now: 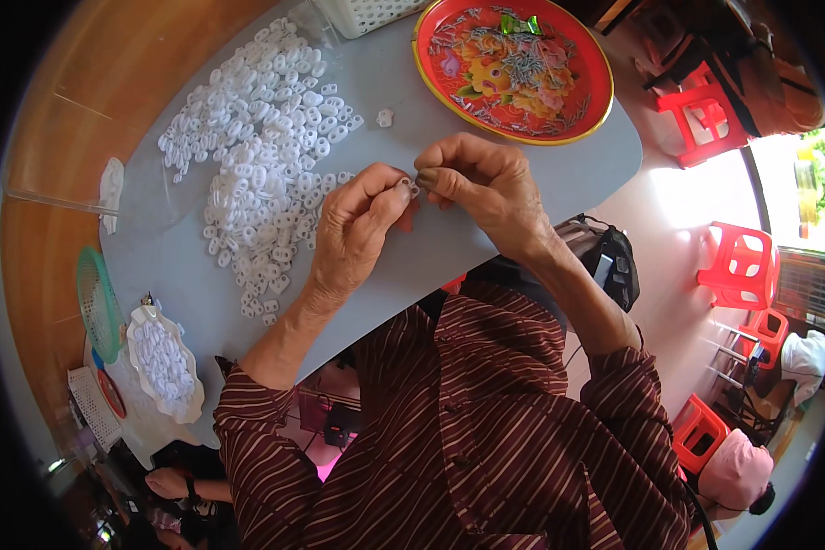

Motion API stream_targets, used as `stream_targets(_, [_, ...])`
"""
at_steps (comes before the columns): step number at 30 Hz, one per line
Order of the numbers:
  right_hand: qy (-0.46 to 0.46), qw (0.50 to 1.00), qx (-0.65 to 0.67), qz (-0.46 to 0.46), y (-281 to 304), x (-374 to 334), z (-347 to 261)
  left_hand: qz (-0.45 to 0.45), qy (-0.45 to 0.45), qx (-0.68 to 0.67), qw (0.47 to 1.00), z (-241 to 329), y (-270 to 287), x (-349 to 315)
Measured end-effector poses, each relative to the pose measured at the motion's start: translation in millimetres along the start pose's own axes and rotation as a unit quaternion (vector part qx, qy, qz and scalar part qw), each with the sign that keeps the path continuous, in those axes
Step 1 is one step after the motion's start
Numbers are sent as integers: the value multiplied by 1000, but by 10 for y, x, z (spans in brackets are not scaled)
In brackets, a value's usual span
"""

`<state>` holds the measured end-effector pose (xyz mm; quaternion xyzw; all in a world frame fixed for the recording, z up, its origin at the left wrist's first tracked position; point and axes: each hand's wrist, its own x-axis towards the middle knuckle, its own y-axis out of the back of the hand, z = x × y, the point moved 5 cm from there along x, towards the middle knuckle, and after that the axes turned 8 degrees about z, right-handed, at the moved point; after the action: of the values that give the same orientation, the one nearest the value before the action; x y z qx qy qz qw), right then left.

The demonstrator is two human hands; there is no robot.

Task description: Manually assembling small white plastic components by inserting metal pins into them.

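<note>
left hand (361, 218) pinching, right hand (488, 188) apparently likewise

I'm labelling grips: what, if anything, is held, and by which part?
The left hand pinches a small white piece, apparently by its edge; whether the right hand holds anything cannot be told.

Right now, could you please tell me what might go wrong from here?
The tiny white piece between the left hand and right hand could slip free. The left forearm, close beside the heap of white two-holed plastic pieces, might sweep some off the gray table.
</note>
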<state>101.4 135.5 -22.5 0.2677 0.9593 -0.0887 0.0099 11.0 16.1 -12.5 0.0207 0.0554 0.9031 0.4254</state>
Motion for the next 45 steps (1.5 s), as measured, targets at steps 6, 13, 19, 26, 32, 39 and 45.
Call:
stream_targets(6, [17,996,38,74,-34,-27,-24,8,-15,-9,1000,-15,-12,-5])
stream_targets(13, [19,993,32,111,-86,-79,-59,24,-32,-19,999,-19,-49,-36])
stream_targets(19, [20,991,24,134,-100,-89,-69,42,-41,-35,998,-57,-35,-53])
stream_targets(26, [41,989,45,135,-123,-84,-24,49,-42,-46,997,-90,-25,-47])
stream_targets(32, [55,990,11,129,-114,-109,-42,57,-48,-38,997,-71,-42,-48])
stream_targets(39, [58,996,-53,38,2,-22,-85,33,-37,-12,999,-92,-43,-58])
stream_targets(45, [67,988,-137,11,-23,-23,-143,22,-50,-5,999,-5,-58,-78])
